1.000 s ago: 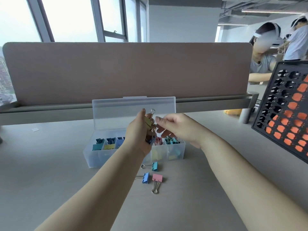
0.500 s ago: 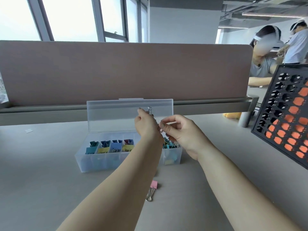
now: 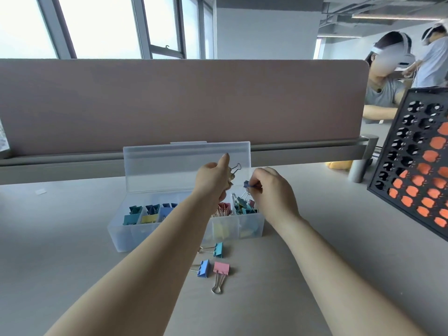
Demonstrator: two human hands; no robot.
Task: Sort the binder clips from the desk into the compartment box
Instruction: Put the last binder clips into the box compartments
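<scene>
— Where is our blue clip?
— Pinched in our right hand, just above the compartment box's far-right cells; we judge the drop is straight down.
— And our left hand?
— Just left of it, gripping a bunch of clips. Loose clips lie on the desk nearer us.

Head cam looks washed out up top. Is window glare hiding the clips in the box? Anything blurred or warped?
Head view: windows blown out white, yet the compartment box sits in soft even light, its clips readable by colour; the wide-angle lens slants the window frames; the small blue clip pinched by the right hand is slightly soft; the pink clip on the desk is sharp.
</scene>
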